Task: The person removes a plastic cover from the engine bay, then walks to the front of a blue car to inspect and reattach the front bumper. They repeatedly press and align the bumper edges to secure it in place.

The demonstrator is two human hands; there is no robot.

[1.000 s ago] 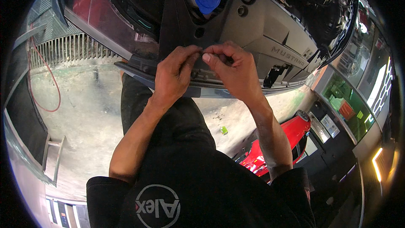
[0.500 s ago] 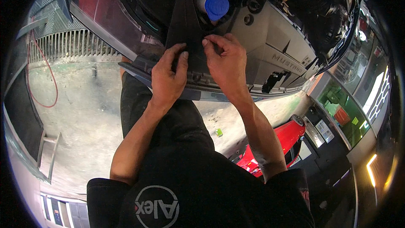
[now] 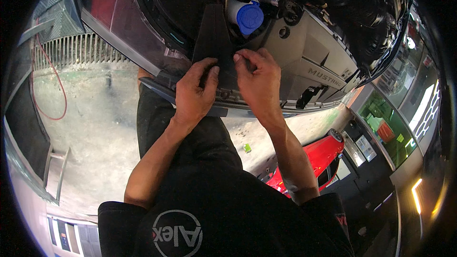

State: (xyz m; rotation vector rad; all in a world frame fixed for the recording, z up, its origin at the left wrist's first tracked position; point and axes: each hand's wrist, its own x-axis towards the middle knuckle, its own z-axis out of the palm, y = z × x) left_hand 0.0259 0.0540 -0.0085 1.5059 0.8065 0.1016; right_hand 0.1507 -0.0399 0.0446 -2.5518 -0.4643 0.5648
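Left hand (image 3: 194,90): fingers curling, can't tell if they're gripping!
Right hand (image 3: 261,81): fingers curling too, any hold hidden.
Black panel (image 3: 211,35): twelve o'clock, central, probably so both hands reach.

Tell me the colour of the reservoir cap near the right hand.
Blue; the reservoir cap shows best in the head view.

A car repair workshop: an engine bay (image 3: 307,45) stands open, a floor grate (image 3: 82,50) and red hose (image 3: 64,99) lie left of the bay, a red vehicle (image 3: 323,153) below right of it.
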